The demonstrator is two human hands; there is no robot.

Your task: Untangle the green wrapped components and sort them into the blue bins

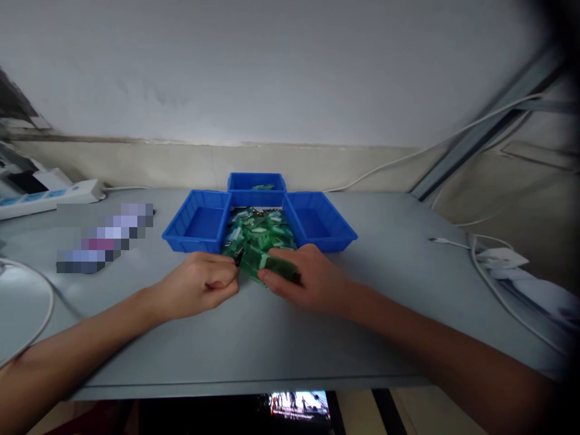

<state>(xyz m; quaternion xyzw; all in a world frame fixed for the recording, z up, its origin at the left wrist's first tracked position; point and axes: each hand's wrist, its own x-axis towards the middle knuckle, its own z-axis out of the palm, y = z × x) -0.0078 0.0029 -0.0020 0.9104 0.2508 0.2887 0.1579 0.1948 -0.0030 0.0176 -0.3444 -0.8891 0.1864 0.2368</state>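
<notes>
Between my hands, a green packet (267, 264) is gripped by my right hand (310, 278), thumb on its near side and fingers behind. My left hand (197, 285) is closed beside the packet's left end; whatever its fingers hold, if anything, is hidden. Just beyond both hands lies a pile of green packets (260, 229) with pale pieces visible on them. Blue bins flank the pile: the left bin (199, 220) and the right bin (319, 220) show bare floors. Behind the pile stands a back bin (257, 188) with a little green material inside.
A pixelated object (106, 238) lies on the grey table (272, 344) at left. A white power strip (54, 199) stands at the back left. White cables and a charger (502, 258) lie at right. A lit screen (299, 405) shows below the table's front edge.
</notes>
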